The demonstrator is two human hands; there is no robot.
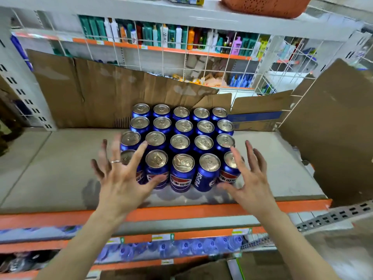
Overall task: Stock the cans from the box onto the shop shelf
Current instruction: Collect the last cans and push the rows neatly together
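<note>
Right now the blue cans (179,144) stand upright in a tight block of five across and four deep on the grey shelf (60,168), between the two hands. Left hand (121,178) and right hand (250,178) are both spread wide (fingers splayed, gripping nothing) at the front corners of the block. Torn cardboard (90,91) lines the back.

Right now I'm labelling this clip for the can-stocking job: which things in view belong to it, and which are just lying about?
Belong to the job:
blue cans
shelf
left hand
right hand

Just lying about:
cardboard sheets
toiletry bottles
orange basket
water bottles
</note>
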